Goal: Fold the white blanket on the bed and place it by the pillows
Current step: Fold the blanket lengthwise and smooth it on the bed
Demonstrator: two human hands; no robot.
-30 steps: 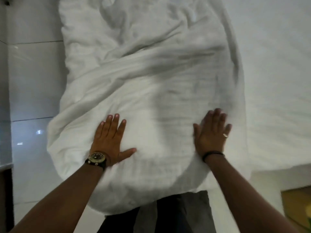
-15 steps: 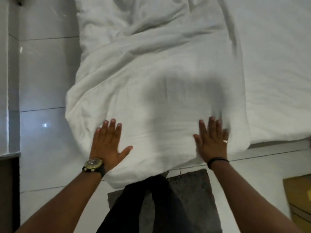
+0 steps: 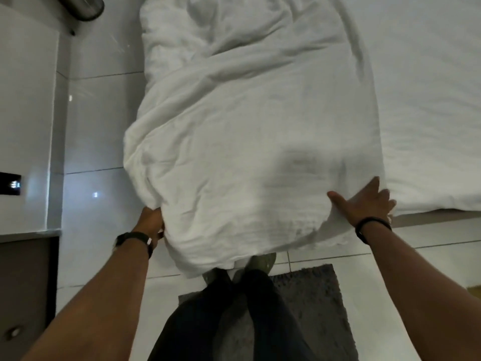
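A person's left hand [image 3: 151,223] grips the bunched near-left corner of the white blanket [image 3: 247,142] at about 9 o'clock, fingers buried in the cloth, watch strap turned up. The blanket, already doubled into a long strip, lies along the left edge of the bed [image 3: 429,113] with its long axis running from 6 to 12 o'clock; its near end droops toward the floor [image 3: 104,121]. At 3 o'clock the right hand [image 3: 364,203] rests open, palm on the near-right corner, thumb spread, not yet closed. Both hands sit equally near; the next fold likely carries this end away toward 12.
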